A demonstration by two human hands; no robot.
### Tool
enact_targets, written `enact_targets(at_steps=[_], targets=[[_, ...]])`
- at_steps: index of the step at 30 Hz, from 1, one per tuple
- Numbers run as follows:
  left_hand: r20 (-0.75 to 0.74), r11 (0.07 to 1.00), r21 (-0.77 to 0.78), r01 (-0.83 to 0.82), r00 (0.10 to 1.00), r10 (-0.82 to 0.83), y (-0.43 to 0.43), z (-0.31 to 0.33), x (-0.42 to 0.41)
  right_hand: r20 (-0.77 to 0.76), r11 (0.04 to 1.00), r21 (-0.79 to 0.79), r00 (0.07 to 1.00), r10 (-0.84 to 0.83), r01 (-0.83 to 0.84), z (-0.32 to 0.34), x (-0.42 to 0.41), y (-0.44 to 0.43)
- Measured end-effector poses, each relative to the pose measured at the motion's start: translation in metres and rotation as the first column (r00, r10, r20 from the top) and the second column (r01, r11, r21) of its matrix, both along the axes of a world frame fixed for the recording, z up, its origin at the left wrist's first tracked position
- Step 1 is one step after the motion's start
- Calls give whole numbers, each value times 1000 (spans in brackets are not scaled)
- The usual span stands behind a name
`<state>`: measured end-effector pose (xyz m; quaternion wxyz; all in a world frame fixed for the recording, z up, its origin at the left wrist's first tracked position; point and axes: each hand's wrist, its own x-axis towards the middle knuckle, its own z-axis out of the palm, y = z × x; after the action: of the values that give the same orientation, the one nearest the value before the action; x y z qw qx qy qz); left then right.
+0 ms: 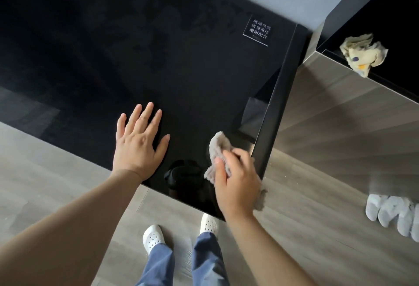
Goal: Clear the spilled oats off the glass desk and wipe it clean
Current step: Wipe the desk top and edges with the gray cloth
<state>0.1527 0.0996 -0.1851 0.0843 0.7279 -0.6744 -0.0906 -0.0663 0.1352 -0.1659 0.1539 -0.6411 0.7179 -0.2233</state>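
The black glass desk (158, 58) fills the upper left of the head view, and I see no oats on it. My left hand (138, 142) lies flat on the glass near the front edge, fingers straight and spread. My right hand (238, 179) grips a beige fluffy cloth (218, 147) at the desk's near right corner, pressing it on the glass. Part of the cloth hangs past the corner below my hand.
A small printed sign (259, 34) sits on the desk's far right. To the right stands a black cabinet (385, 9) with a crumpled yellow cloth (362, 53) on its edge. White slippers (394, 215) lie on the wooden floor (317, 172) at right.
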Motion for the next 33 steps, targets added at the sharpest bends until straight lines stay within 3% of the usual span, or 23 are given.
enact_targets(at_steps=[5, 9, 11, 15, 18, 24, 33], targets=[[0, 1000, 22, 10, 1000, -10, -1, 1, 0, 116, 986, 20, 980, 163, -167, 6, 12, 62], [-53, 996, 73, 49, 998, -45, -3, 12, 7, 371, 942, 192, 909, 191, -277, 21, 9, 73], [-69, 987, 123, 100, 993, -92, -8, 23, 16, 377, 966, 148, 915, 143, -212, 38, 7, 59], [-163, 958, 233, 166, 978, -130, -16, 44, 29, 334, 994, 64, 937, -106, 89, 63, -1, 11], [-247, 971, 198, 137, 965, -85, -20, 54, 30, 314, 977, 52, 925, -212, 206, 71, -12, -25], [-232, 975, 123, 183, 961, -151, -76, 49, 18, 272, 973, -18, 938, -217, 231, 66, -37, -101], [-73, 980, 118, 160, 986, -152, -185, 18, 4, 269, 963, -83, 937, -225, 255, 43, -75, -261]])
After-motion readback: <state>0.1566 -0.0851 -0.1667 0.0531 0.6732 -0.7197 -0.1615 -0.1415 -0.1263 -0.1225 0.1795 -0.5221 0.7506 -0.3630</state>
